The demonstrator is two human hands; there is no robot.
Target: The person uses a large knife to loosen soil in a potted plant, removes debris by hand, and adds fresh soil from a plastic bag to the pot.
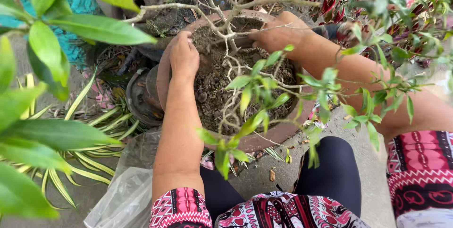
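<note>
Over the round reddish-brown clay pot (264, 139) on the concrete floor | left hand (184, 58) fingers curled down into dark soil (212, 86) at the near-left rim | right hand (278, 32) closed on the woody stem base (231, 44) | plant rooted, soil not cleared | crumpled clear plastic bag (122, 195) beside the knee, nothing visible inside.

One head-worn camera (the only view) looks steeply down, close over the clay pot (264, 138) between the knees.
</note>
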